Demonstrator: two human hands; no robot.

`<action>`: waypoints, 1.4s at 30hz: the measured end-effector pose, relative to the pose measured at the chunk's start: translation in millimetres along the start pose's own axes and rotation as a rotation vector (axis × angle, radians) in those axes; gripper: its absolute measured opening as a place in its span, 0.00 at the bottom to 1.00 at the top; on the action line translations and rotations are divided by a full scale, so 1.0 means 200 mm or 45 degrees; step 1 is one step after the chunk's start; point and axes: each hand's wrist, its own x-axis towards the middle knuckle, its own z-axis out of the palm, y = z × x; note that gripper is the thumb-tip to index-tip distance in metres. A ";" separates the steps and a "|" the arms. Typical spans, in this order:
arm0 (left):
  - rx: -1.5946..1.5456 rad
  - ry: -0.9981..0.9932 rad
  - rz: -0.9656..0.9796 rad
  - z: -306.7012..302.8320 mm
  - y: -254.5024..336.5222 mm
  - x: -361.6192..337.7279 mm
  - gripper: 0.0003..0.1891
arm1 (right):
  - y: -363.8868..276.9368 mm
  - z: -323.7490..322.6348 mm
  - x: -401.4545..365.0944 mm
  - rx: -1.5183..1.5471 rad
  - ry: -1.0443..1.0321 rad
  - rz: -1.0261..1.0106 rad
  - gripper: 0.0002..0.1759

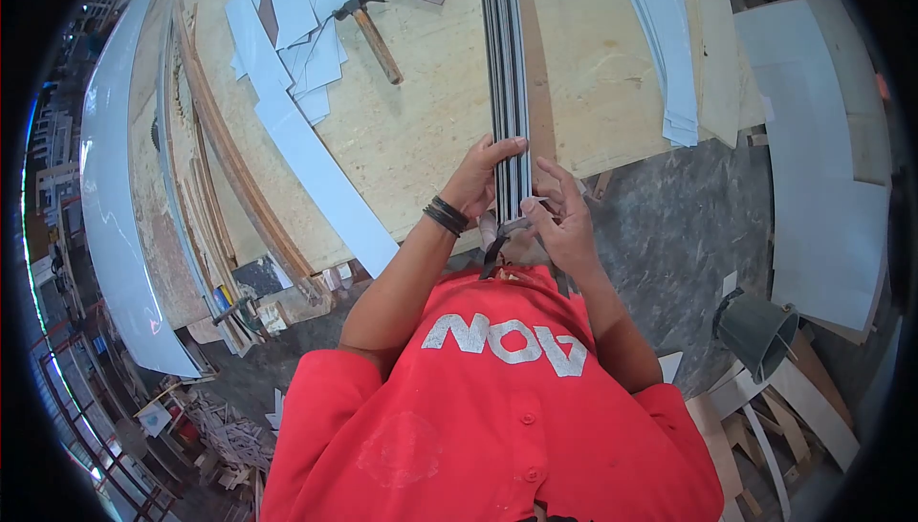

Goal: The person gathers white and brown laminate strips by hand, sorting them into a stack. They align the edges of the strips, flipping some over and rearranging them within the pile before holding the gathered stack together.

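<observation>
Close against the red shirt (497, 398), at the near edge of the plywood table (421, 130), both hands hold the near end of a bundle of thin grey strips (505, 63) standing on edge. The left hand (473, 183), with a black band at its wrist, curls its fingers over the bundle's left side, while the right hand (564, 221) presses against its right side. Farther off, the bundle runs straight away across the table, with a hammer (373, 34) among loose pale strips (287, 34) to its left and a stack of pale strips (660, 44) well apart on its right.
</observation>
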 end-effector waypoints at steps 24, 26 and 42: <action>0.038 0.063 0.027 -0.01 -0.01 0.01 0.13 | 0.01 0.01 0.00 -0.590 0.211 -0.238 0.11; 0.036 0.060 0.023 -0.01 -0.01 0.01 0.12 | 0.01 0.01 0.00 -0.538 0.191 -0.176 0.12; 0.004 0.048 0.018 -0.03 -0.02 0.03 0.11 | 0.03 0.02 0.01 -0.399 0.179 -0.251 0.24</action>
